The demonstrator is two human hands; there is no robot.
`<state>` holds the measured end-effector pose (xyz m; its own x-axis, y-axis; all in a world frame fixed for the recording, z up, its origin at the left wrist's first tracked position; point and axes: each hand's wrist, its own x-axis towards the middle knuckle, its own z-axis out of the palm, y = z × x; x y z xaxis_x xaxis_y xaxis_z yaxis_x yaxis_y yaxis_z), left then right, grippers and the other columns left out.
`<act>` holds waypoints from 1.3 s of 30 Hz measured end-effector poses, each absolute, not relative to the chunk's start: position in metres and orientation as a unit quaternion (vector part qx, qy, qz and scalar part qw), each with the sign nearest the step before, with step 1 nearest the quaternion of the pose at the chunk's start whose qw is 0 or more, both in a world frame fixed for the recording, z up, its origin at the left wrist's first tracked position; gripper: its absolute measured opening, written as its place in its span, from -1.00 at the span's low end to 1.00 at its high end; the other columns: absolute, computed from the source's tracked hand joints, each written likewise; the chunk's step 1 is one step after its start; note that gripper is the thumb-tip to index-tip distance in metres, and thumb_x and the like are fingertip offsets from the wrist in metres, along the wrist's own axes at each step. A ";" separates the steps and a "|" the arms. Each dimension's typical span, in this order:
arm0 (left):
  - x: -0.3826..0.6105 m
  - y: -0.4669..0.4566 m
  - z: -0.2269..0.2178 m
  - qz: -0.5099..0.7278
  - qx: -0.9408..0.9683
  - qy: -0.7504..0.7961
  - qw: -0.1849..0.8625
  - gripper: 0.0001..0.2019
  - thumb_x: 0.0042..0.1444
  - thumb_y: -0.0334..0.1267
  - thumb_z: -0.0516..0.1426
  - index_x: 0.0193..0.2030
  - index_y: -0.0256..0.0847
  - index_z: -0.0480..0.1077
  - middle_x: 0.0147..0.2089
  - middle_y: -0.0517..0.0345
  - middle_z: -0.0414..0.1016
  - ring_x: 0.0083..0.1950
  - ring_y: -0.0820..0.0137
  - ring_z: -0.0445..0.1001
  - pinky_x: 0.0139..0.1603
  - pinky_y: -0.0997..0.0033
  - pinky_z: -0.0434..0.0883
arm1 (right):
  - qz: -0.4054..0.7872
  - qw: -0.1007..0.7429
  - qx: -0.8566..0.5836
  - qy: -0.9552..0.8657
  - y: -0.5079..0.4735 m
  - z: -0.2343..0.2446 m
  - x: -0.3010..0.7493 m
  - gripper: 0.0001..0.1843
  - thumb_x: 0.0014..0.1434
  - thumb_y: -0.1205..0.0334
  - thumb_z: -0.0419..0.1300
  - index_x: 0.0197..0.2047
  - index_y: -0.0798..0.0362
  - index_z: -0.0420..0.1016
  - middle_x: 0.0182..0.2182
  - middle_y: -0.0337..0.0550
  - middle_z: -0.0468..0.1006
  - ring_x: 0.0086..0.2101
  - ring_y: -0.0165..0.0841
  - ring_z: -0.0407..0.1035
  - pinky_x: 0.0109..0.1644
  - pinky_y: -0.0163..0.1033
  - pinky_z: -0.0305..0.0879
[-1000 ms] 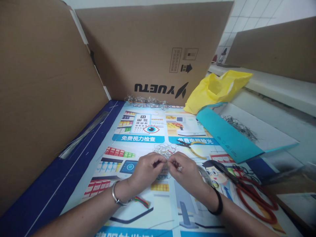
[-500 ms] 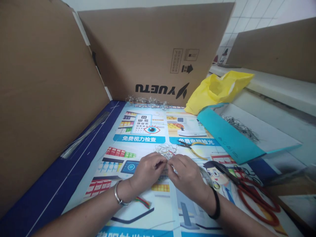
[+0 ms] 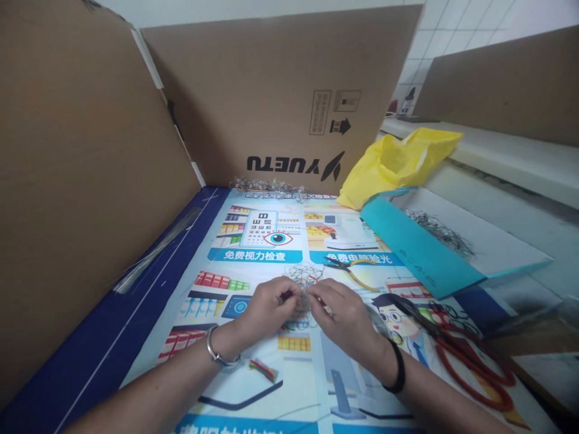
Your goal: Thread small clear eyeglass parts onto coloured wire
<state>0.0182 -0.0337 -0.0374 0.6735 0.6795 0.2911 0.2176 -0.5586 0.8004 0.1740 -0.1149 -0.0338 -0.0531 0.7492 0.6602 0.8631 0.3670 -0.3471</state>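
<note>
My left hand (image 3: 274, 306) is pinched closed over the middle of the printed mat, thumb against curled fingers. Close by on its right, my right hand (image 3: 339, 310) also pinches, and a small gap separates the fingertips. Whatever they hold is too thin and blurred to make out. Just beyond the fingers lies a loose tangle of fine wire (image 3: 304, 274), with a bit of red in it. Yellow-handled pliers (image 3: 350, 271) rest to the right of the tangle. A small bundle of coloured strands (image 3: 262, 370) lies near my left wrist.
Large red-handled scissors (image 3: 474, 361) lie at the right. Behind them stands a turquoise box (image 3: 420, 253) with a heap of wire pieces (image 3: 441, 232). A yellow bag (image 3: 398, 163) sits at the back right. Straight wires (image 3: 156, 250) lie left, by the cardboard wall (image 3: 271, 90).
My hands have drawn slightly apart, opening a small gap between the fingertips. The wire tangle and the tools lie where they were.
</note>
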 end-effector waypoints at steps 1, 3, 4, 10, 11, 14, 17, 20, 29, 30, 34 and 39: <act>0.018 -0.032 -0.038 0.297 0.827 0.267 0.396 -0.83 -0.03 -0.53 0.03 -0.37 -0.24 0.38 -0.39 0.22 0.44 -0.35 0.50 0.38 -0.29 0.53 0.31 | -0.071 0.403 -0.560 -0.720 -0.115 -0.034 0.175 -0.86 0.15 0.41 0.09 -0.28 0.10 0.46 -0.38 -0.09 0.53 -0.31 -0.31 0.40 -0.19 -0.18 0.37; 0.017 -0.031 -0.038 0.295 0.822 0.260 0.413 -0.83 -0.02 -0.52 0.02 -0.36 -0.24 0.38 -0.38 0.21 0.45 -0.35 0.50 0.38 -0.28 0.52 0.31 | -0.071 0.400 -0.560 -0.722 -0.114 -0.035 0.177 -0.83 0.16 0.40 0.09 -0.22 0.10 0.48 -0.34 -0.07 0.54 -0.28 -0.29 0.41 -0.17 -0.16 0.38; 0.017 -0.031 -0.037 0.294 0.820 0.257 0.418 -0.83 -0.02 -0.51 0.02 -0.35 -0.25 0.38 -0.38 0.21 0.45 -0.34 0.50 0.38 -0.27 0.52 0.31 | -0.072 0.398 -0.558 -0.725 -0.114 -0.036 0.178 -0.82 0.16 0.40 0.08 -0.21 0.10 0.48 -0.33 -0.06 0.55 -0.27 -0.29 0.42 -0.16 -0.15 0.39; 0.016 -0.034 -0.036 0.288 0.816 0.257 0.431 -0.85 0.01 -0.50 0.02 -0.37 -0.24 0.37 -0.37 0.20 0.45 -0.32 0.49 0.39 -0.25 0.51 0.32 | -0.073 0.387 -0.548 -0.738 -0.114 -0.037 0.178 -0.82 0.15 0.38 0.09 -0.22 0.08 0.50 -0.31 -0.07 0.56 -0.26 -0.28 0.43 -0.15 -0.15 0.40; 0.016 -0.034 -0.036 0.289 0.816 0.256 0.429 -0.85 0.02 -0.50 0.02 -0.37 -0.24 0.37 -0.37 0.20 0.45 -0.32 0.49 0.39 -0.25 0.51 0.32 | -0.074 0.386 -0.547 -0.740 -0.113 -0.037 0.178 -0.82 0.15 0.38 0.10 -0.22 0.07 0.50 -0.32 -0.07 0.56 -0.26 -0.28 0.43 -0.15 -0.15 0.40; 0.016 -0.033 -0.037 0.290 0.823 0.248 0.422 -0.86 0.02 -0.49 0.02 -0.37 -0.24 0.37 -0.36 0.20 0.45 -0.31 0.49 0.40 -0.24 0.50 0.32 | -0.077 0.389 -0.543 -0.741 -0.112 -0.036 0.178 -0.83 0.14 0.39 0.09 -0.25 0.07 0.49 -0.34 -0.08 0.56 -0.28 -0.30 0.43 -0.16 -0.16 0.39; 0.016 -0.033 -0.037 0.287 0.829 0.246 0.413 -0.85 0.02 -0.49 0.02 -0.38 -0.24 0.37 -0.38 0.21 0.45 -0.33 0.49 0.39 -0.25 0.51 0.32 | -0.068 0.393 -0.541 -0.741 -0.111 -0.035 0.177 -0.84 0.13 0.42 0.07 -0.30 0.08 0.47 -0.38 -0.10 0.55 -0.31 -0.32 0.41 -0.20 -0.19 0.38; 0.016 -0.034 -0.035 0.279 0.827 0.259 0.415 -0.86 0.00 -0.49 0.02 -0.40 -0.24 0.37 -0.41 0.22 0.43 -0.36 0.50 0.37 -0.29 0.52 0.31 | -0.062 0.393 -0.543 -0.740 -0.110 -0.034 0.175 -0.84 0.09 0.46 0.06 -0.38 0.08 0.43 -0.43 -0.11 0.51 -0.35 -0.33 0.38 -0.23 -0.22 0.35; 0.018 -0.032 -0.026 0.253 0.747 0.300 0.536 -0.96 -0.02 -0.41 0.08 -0.44 -0.27 0.35 -0.47 0.22 0.37 -0.44 0.51 0.32 -0.41 0.52 0.33 | -0.045 0.382 -0.557 -0.736 -0.109 -0.038 0.172 -0.83 0.04 0.50 0.03 -0.45 0.06 0.33 -0.51 -0.18 0.41 -0.42 -0.37 0.31 -0.31 -0.27 0.28; 0.018 -0.032 -0.026 0.255 0.735 0.301 0.552 -0.97 -0.02 -0.40 0.10 -0.45 -0.27 0.34 -0.48 0.22 0.36 -0.45 0.52 0.31 -0.43 0.52 0.32 | -0.046 0.384 -0.555 -0.736 -0.109 -0.039 0.172 -0.84 0.04 0.49 0.03 -0.45 0.06 0.33 -0.51 -0.18 0.41 -0.42 -0.37 0.31 -0.31 -0.27 0.28; 0.020 -0.033 -0.023 0.255 0.685 0.308 0.609 -0.96 -0.05 -0.40 0.12 -0.48 -0.29 0.31 -0.51 0.24 0.34 -0.49 0.55 0.27 -0.46 0.53 0.28 | -0.065 0.382 -0.546 -0.743 -0.110 -0.038 0.171 -0.83 0.04 0.50 0.03 -0.46 0.07 0.33 -0.50 -0.16 0.43 -0.41 -0.35 0.32 -0.30 -0.25 0.30; 0.022 -0.034 -0.020 0.255 0.659 0.327 0.627 -0.95 -0.08 -0.42 0.12 -0.49 -0.30 0.31 -0.55 0.26 0.33 -0.52 0.56 0.27 -0.48 0.53 0.27 | -0.103 0.369 -0.530 -0.757 -0.111 -0.035 0.171 -0.84 0.07 0.49 0.04 -0.43 0.09 0.36 -0.46 -0.11 0.48 -0.35 -0.31 0.35 -0.24 -0.21 0.33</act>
